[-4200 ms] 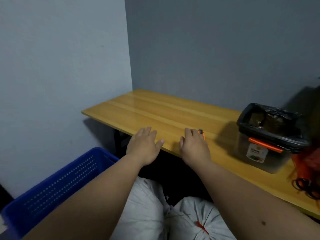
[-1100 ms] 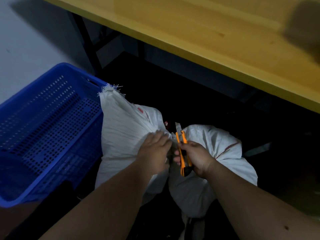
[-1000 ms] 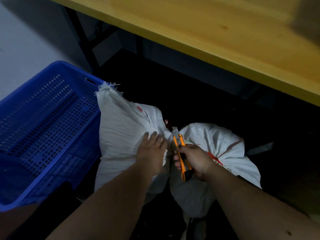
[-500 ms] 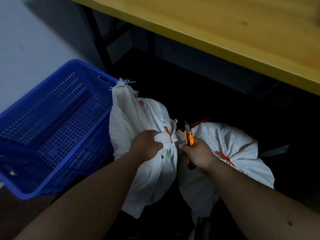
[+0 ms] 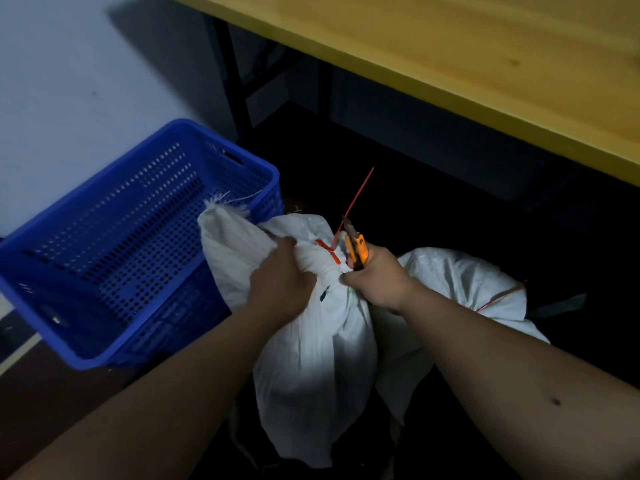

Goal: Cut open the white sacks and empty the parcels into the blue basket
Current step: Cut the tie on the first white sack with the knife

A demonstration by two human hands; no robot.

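Two hands work at one tied neck: the left hand (image 5: 282, 280) clenches the nearer white sack (image 5: 311, 341), the right hand (image 5: 377, 278) grasps an orange utility knife (image 5: 356, 251) beside the red tie (image 5: 329, 252). Left of the grip stands the blue basket (image 5: 138, 216); the sack's contents stay hidden.

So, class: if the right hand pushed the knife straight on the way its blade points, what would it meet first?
Probably the red tie slanting above the sack neck; the right hand aims the knife up and away. Depth is unclear.
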